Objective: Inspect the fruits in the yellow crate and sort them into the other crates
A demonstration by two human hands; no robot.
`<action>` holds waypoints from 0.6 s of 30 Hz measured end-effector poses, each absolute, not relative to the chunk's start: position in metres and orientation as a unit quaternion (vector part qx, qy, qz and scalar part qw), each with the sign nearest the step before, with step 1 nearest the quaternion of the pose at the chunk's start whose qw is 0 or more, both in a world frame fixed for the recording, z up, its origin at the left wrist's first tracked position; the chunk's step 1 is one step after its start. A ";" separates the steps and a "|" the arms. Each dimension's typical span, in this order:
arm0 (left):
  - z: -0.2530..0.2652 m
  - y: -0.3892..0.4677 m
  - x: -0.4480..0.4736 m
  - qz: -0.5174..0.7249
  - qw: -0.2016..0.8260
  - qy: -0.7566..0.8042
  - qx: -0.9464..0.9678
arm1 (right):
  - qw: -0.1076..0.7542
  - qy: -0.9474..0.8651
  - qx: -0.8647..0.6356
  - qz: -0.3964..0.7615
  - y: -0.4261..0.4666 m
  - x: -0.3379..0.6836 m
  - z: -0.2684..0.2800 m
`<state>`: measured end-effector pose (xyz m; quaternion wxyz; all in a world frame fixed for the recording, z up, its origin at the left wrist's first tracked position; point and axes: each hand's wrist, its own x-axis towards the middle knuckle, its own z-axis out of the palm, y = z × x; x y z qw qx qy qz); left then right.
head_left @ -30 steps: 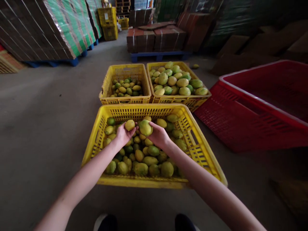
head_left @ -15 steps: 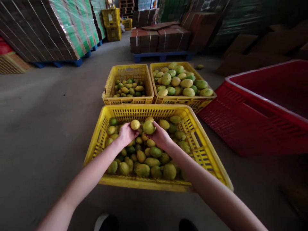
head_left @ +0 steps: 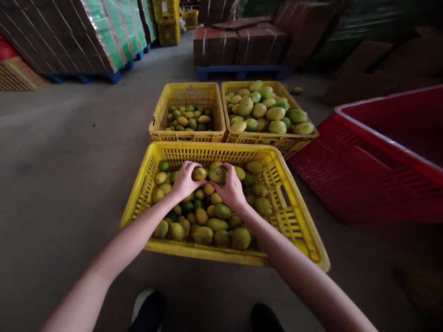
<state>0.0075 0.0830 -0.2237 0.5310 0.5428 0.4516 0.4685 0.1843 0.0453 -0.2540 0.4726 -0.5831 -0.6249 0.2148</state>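
Observation:
My left hand (head_left: pixel 187 180) is closed round a small yellow lemon (head_left: pixel 200 174), fingers on top and thumb beneath. Beside it, my right hand (head_left: pixel 232 186) grips a larger green-yellow lemon (head_left: pixel 218 174), one end facing me. Both hands are over the near yellow crate (head_left: pixel 301 216), close together at its middle. Many lemons, green to yellow and of mixed sizes, lie in this crate, such as a large one (head_left: pixel 240 238) near its front wall. My forearms hide part of the fruit.
Behind stand a yellow crate (head_left: pixel 159 110) of small lemons and another yellow crate (head_left: pixel 228 117) heaped with large ones. A tilted red crate (head_left: pixel 367 180) is at right. Farther back, boxes (head_left: pixel 259 46) sit on a blue pallet (head_left: pixel 242 72). A stray lemon (head_left: pixel 296 91) lies on the floor.
Both lemons have been turned in my hands, and my fingers now curl over their tops. The view has tilted down slightly, so the background sits higher.

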 end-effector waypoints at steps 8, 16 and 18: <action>-0.219 0.081 0.011 0.474 0.577 0.462 0.478 | 0.479 -0.619 -0.599 0.172 0.046 0.188 -0.254; -0.215 0.086 0.008 0.449 0.735 0.407 0.305 | 0.612 -0.355 -0.510 0.489 0.047 0.186 -0.232; -0.215 0.088 0.006 0.445 0.766 0.393 0.248 | 0.624 -0.288 -0.482 0.544 0.048 0.188 -0.226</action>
